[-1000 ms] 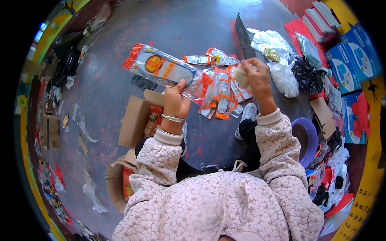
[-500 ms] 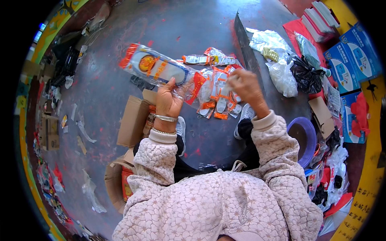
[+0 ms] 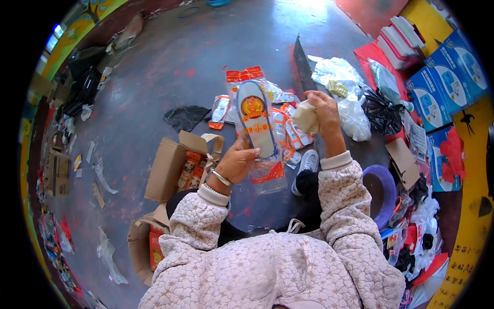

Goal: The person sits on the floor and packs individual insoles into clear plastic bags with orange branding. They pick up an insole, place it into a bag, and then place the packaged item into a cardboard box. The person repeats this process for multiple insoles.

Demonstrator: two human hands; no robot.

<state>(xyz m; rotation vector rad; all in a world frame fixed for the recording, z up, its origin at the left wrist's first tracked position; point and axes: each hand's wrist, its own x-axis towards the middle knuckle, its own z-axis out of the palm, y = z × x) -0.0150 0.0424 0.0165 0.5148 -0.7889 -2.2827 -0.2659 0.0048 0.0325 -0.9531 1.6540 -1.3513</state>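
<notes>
My left hand (image 3: 236,164) grips the lower left edge of a packaged insole (image 3: 253,110), thumb on the front. The insole is pale with a blue rim, inside a clear bag with red ends, and stands nearly upright. My right hand (image 3: 326,110) is closed around a crumpled cream cloth (image 3: 305,118), just right of the package and apart from it. Behind and below lie several smaller packets (image 3: 296,135) with orange ends on the floor, partly hidden by the package and the cloth.
An open cardboard box (image 3: 163,170) with orange packets stands at left, and another box (image 3: 136,247) nearer me. A black plastic bag (image 3: 186,118) lies beyond them. To the right are a dark upright strip (image 3: 303,67), white plastic bags (image 3: 355,121), a purple basin (image 3: 389,198) and blue boxes (image 3: 429,100).
The insole package has swung from a leftward slant to nearly upright and moved right. My right hand, blurred before, has risen slightly, and the cloth in it now shows clearly.
</notes>
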